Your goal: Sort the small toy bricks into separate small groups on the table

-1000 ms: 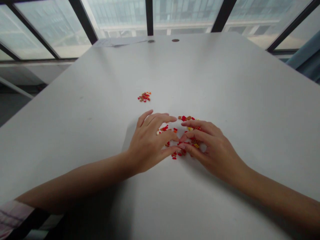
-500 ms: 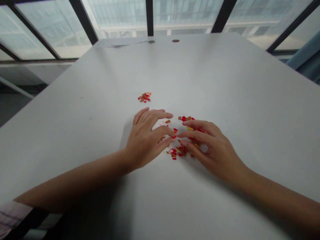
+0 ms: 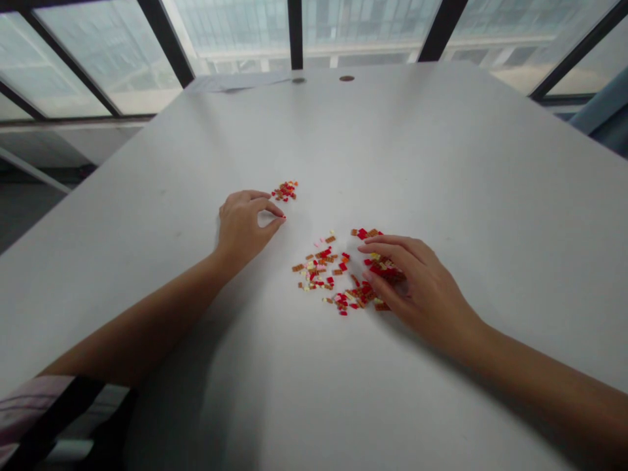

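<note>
- Tiny red piece (image 3: 284, 217) on my feed: just short of the small heap (image 3: 285, 191), too small to read a long axis.
- Left hand (image 3: 244, 221) has it, thumb and forefinger pinched together; it's the nearer hand, left of the heap, the heap lying straight beyond its pinch.
- Larger scatter of brick-like pieces (image 3: 338, 271): nearer the camera, right of the heap.
- Right hand (image 3: 424, 281), well right of the heap, over the scatter: half open, thumb apart; I see nothing gripped.
- White table (image 3: 490, 183) beneath the heap.
</note>
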A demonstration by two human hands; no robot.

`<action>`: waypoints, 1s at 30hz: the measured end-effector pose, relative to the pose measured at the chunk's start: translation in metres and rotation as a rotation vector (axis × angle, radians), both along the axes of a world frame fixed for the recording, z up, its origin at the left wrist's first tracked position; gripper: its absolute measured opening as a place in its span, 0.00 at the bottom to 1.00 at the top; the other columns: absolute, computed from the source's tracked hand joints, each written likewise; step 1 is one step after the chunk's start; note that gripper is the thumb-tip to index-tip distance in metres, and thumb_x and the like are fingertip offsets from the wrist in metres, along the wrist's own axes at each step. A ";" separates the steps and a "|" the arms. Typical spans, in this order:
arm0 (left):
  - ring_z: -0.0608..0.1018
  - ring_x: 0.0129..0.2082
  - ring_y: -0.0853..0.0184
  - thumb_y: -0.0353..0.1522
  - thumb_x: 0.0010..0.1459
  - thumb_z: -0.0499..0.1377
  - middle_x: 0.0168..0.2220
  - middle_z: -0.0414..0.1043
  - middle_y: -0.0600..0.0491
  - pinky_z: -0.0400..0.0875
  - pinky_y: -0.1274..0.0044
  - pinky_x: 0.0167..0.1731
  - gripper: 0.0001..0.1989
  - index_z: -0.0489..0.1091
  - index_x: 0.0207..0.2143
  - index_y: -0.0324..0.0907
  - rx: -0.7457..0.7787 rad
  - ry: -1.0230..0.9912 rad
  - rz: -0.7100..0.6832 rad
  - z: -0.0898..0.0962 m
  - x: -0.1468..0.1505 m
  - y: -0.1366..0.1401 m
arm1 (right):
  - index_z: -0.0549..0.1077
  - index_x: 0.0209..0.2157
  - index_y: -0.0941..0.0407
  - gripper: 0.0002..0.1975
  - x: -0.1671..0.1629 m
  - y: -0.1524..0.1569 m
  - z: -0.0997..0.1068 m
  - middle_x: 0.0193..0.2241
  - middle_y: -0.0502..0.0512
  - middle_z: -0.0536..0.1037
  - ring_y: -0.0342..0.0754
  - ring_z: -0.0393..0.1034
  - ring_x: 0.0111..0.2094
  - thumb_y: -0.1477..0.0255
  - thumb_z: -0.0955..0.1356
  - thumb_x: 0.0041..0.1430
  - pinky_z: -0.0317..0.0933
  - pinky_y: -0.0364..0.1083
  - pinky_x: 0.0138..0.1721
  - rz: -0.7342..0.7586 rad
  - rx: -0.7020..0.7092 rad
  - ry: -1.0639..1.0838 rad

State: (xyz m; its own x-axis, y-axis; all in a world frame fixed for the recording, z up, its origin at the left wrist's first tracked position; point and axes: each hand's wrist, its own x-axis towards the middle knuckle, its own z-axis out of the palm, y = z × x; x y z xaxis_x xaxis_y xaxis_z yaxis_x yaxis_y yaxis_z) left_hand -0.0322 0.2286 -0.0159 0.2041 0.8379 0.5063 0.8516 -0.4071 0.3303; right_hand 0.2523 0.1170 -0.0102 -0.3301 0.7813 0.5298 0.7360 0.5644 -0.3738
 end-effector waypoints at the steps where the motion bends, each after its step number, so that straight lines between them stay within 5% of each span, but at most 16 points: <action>1: 0.78 0.50 0.54 0.35 0.56 0.66 0.47 0.80 0.50 0.65 0.55 0.57 0.04 0.80 0.35 0.49 0.003 0.003 0.006 -0.001 -0.001 0.001 | 0.73 0.51 0.53 0.13 0.000 0.000 -0.001 0.49 0.63 0.79 0.57 0.73 0.52 0.70 0.66 0.66 0.69 0.59 0.49 0.001 0.001 0.006; 5: 0.77 0.51 0.54 0.36 0.56 0.66 0.49 0.79 0.49 0.66 0.56 0.57 0.10 0.78 0.42 0.49 0.053 -0.013 0.036 -0.002 -0.002 -0.001 | 0.72 0.52 0.53 0.14 0.001 0.000 -0.003 0.49 0.63 0.79 0.57 0.73 0.51 0.70 0.66 0.66 0.69 0.59 0.49 -0.002 0.016 0.002; 8: 0.77 0.51 0.54 0.36 0.58 0.64 0.49 0.79 0.50 0.66 0.56 0.56 0.03 0.76 0.32 0.47 0.101 -0.011 0.049 0.000 -0.001 -0.005 | 0.71 0.53 0.53 0.15 0.002 0.001 -0.003 0.49 0.63 0.79 0.57 0.73 0.52 0.72 0.66 0.65 0.69 0.59 0.50 0.001 0.029 -0.006; 10: 0.76 0.53 0.53 0.38 0.60 0.63 0.50 0.78 0.50 0.66 0.55 0.57 0.08 0.77 0.29 0.47 0.109 0.028 0.046 -0.001 0.000 -0.006 | 0.71 0.53 0.53 0.15 0.002 0.001 -0.002 0.49 0.63 0.79 0.57 0.73 0.52 0.73 0.67 0.65 0.69 0.58 0.49 0.004 0.040 -0.010; 15: 0.71 0.59 0.48 0.41 0.69 0.53 0.57 0.73 0.45 0.60 0.50 0.60 0.16 0.79 0.48 0.50 0.033 0.111 0.066 -0.006 0.000 -0.007 | 0.71 0.53 0.52 0.15 0.002 0.001 -0.001 0.49 0.63 0.78 0.58 0.74 0.51 0.72 0.66 0.65 0.69 0.60 0.49 -0.016 0.034 -0.021; 19: 0.71 0.60 0.49 0.43 0.70 0.50 0.56 0.73 0.43 0.60 0.53 0.61 0.19 0.79 0.48 0.48 0.045 0.066 0.073 -0.008 0.000 -0.007 | 0.72 0.52 0.51 0.15 0.004 0.002 -0.001 0.49 0.62 0.78 0.58 0.74 0.51 0.72 0.67 0.64 0.68 0.60 0.50 -0.030 0.027 -0.014; 26: 0.74 0.56 0.55 0.42 0.69 0.51 0.52 0.77 0.47 0.63 0.57 0.60 0.16 0.78 0.42 0.47 0.094 0.040 -0.066 -0.006 0.001 -0.009 | 0.77 0.42 0.49 0.07 0.014 0.006 0.002 0.50 0.61 0.77 0.59 0.73 0.50 0.70 0.67 0.65 0.68 0.62 0.48 -0.052 0.034 -0.057; 30: 0.73 0.59 0.57 0.40 0.70 0.51 0.54 0.76 0.45 0.64 0.60 0.62 0.16 0.77 0.43 0.44 0.079 0.074 -0.214 0.000 0.003 -0.015 | 0.80 0.40 0.50 0.08 0.015 0.004 0.008 0.52 0.62 0.77 0.59 0.72 0.52 0.68 0.67 0.66 0.68 0.60 0.49 0.107 0.008 -0.071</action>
State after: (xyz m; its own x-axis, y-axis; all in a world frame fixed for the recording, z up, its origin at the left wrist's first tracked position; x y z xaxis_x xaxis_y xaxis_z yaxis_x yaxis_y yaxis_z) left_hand -0.0290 0.2139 -0.0158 0.4118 0.7296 0.5460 0.7636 -0.6033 0.2303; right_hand 0.2668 0.1215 -0.0021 -0.4485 0.7352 0.5082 0.6958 0.6441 -0.3178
